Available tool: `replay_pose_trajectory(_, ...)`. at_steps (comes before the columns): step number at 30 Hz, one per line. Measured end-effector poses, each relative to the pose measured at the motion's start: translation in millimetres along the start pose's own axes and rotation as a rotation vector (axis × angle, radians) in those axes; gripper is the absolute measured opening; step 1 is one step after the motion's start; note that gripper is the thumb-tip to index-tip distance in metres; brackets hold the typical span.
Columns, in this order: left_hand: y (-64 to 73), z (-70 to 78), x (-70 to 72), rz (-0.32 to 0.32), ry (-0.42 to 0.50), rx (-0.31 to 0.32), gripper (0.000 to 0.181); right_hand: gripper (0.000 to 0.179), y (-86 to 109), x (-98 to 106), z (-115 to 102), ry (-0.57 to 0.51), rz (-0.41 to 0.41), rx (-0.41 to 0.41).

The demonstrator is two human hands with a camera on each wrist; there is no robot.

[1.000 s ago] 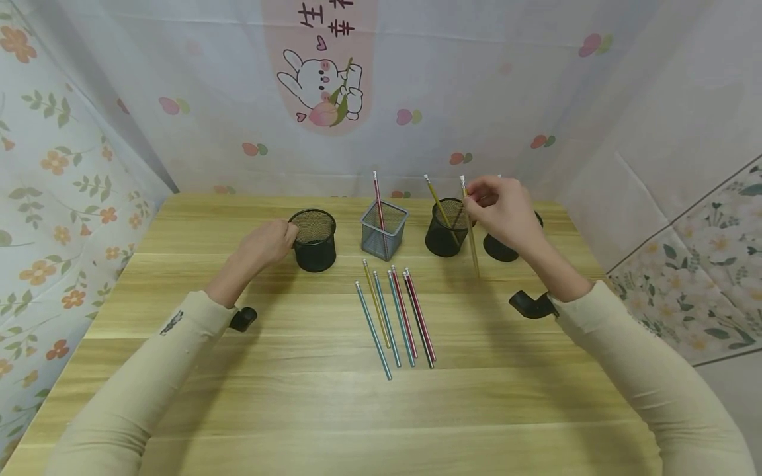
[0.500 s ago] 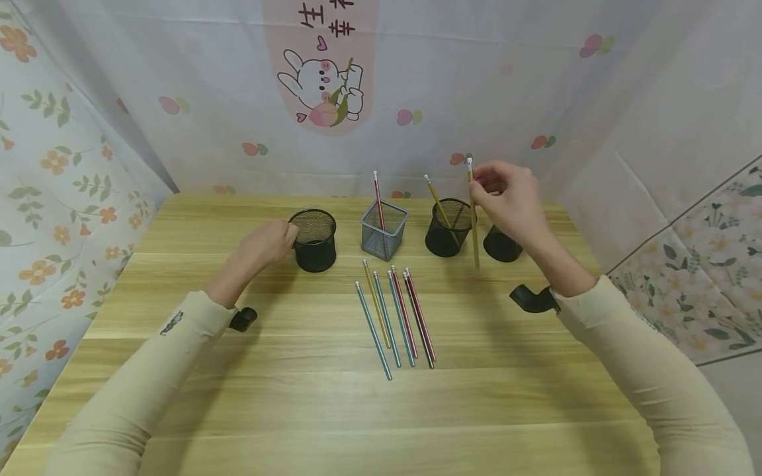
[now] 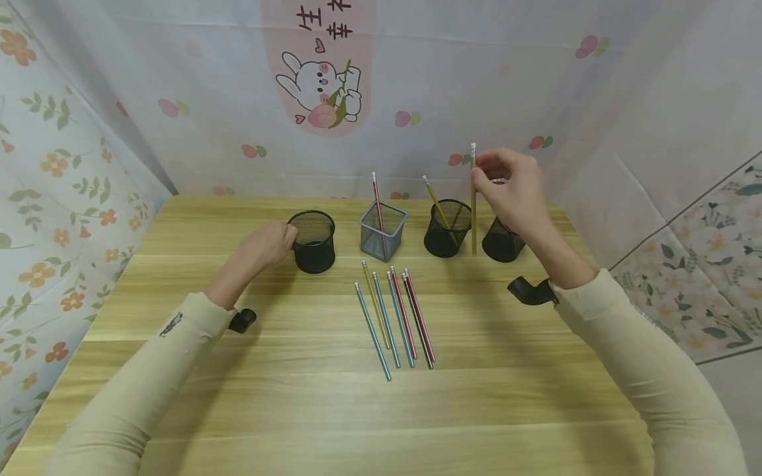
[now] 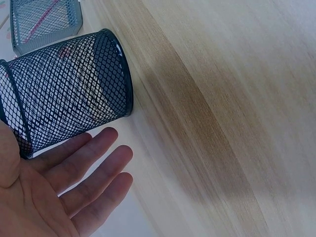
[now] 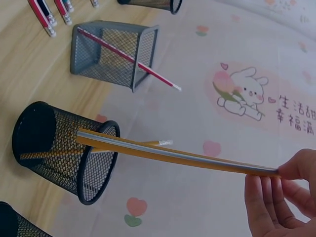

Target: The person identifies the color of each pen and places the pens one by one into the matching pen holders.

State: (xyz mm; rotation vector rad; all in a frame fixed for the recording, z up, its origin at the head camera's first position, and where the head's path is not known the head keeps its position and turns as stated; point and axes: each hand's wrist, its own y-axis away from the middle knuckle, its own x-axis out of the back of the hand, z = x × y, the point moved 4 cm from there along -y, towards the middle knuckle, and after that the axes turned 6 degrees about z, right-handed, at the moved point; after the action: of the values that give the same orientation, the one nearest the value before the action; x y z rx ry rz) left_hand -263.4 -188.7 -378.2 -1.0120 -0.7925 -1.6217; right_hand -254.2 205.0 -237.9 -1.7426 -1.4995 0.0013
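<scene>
My right hand [image 3: 512,184] pinches a yellow pencil [image 3: 473,218] near its eraser end. The pencil hangs nearly upright in the head view, apart from the table, beside a round black mesh pen holder [image 3: 445,239] that has another yellow pencil [image 3: 436,198] leaning in it. In the right wrist view, thumb and fingertips hold the raised pencil [image 5: 182,157] at one end. At the left, my left hand [image 3: 266,243] holds the rim of another round black mesh pen holder [image 3: 315,254] between thumb and index finger. The other fingers extend loosely along its side in the left wrist view.
A grey square mesh pen holder [image 3: 381,241] with a red pencil [image 3: 378,201] stands between the round ones. Another black mesh holder [image 3: 501,244] is partly behind my right hand. Several blue, red, yellow and dark pencils [image 3: 395,317] lie on the wooden table [image 3: 286,396].
My right hand has risen with the yellow pencil, which has gone from slanted to nearly upright. My left hand and its pen holder have stayed in place.
</scene>
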Motion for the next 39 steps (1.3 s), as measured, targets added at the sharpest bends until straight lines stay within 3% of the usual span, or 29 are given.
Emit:
replay_pose_trajectory(6,-0.7,-2.0,0.2,0.015,0.028,0.027,0.043,0.020,-5.6,1,-2,-0.044,0.024,-0.011)
replay_pose_trajectory(22,-1.2,-3.1,-1.2,0.014,0.014,0.008,0.041,0.020,-18.5,-7,11,-0.079,0.085,0.025)
replay_pose_trajectory(27,-1.4,-3.6,-2.1,0.001,0.030,0.019,0.043,0.019,-18.8,-15,21,-0.090,0.063,0.046)
replay_pose_trajectory(39,-0.4,-3.5,-1.8,-0.003,0.016,0.011,0.041,0.015,-0.2,-42,59,0.029,-0.056,0.083)
